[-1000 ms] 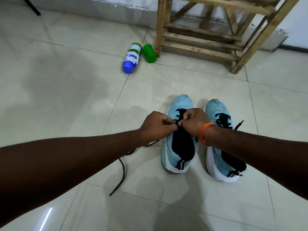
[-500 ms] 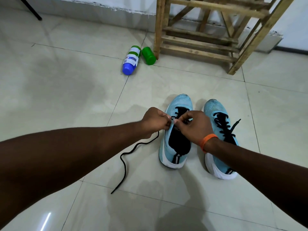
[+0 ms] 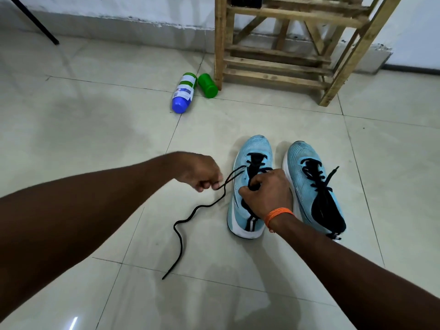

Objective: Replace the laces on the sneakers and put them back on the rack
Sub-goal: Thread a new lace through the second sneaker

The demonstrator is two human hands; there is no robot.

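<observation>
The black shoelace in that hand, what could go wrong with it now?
The left hand pinches the black lace out beside the half-laced sneaker, and the lace's long tail lies on the tiles. Too hard a pull might drag the other end out of its eyelets or leave the two ends uneven. The loose tail could also get stepped on or snagged.

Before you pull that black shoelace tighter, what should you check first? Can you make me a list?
1. Left hand pinches the black woven shoelace: ok.
2. Right hand grips the light-blue mesh sneaker being laced: ok.
3. Shoelace's loose end lies unsnagged on the cream tiled floor: ok.
4. Every eyelet threaded: cannot tell, the right hand hides them.
5. Second light-blue sneaker shows crossed laces: ok.
</observation>
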